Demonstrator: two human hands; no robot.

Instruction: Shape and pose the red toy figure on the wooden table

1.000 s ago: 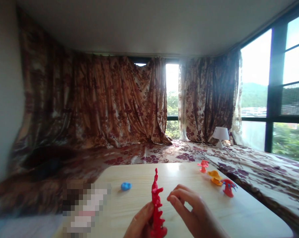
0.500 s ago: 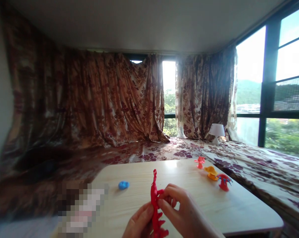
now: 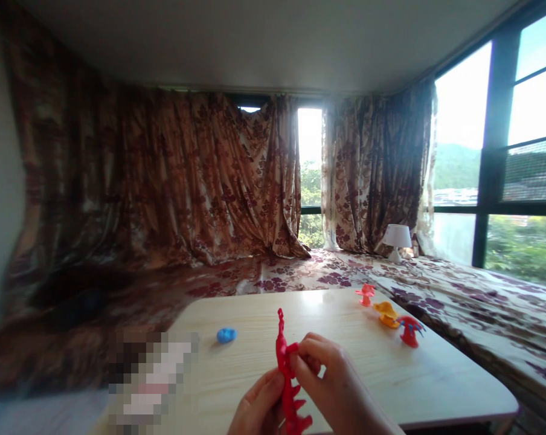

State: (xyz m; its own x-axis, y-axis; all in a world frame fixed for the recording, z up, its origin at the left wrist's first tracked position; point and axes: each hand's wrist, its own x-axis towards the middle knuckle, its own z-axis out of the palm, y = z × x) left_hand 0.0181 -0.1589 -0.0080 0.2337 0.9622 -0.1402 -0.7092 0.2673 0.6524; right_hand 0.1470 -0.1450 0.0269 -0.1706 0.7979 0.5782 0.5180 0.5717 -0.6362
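Observation:
A long red figure (image 3: pixel 281 347), apparently modelling clay, stands upright over the near part of the table. It has a thin twisted tip at the top and several short spikes down its right side. My left hand (image 3: pixel 258 403) is closed around its lower part, with some fingers hidden behind it. On the other side, the thumb and fingers of my right hand (image 3: pixel 327 365) pinch a short piece sticking out of the figure's upper right. A blue clay lump (image 3: pixel 226 335) lies on the table, left of the hands.
Along the right edge of the pale wooden table (image 3: pixel 449 386) stand a coral figure (image 3: pixel 366 295), a yellow one (image 3: pixel 386 314) and a red one with blue bits (image 3: pixel 409 332). A blurred patch covers the left edge. Beyond are a white lamp (image 3: pixel 397 236) and floral curtains (image 3: pixel 186 181).
My right fingers have shifted slightly along the protruding piece, closer to the red figure. The figure's lower end has swung a little to the right. Both hands keep their hold.

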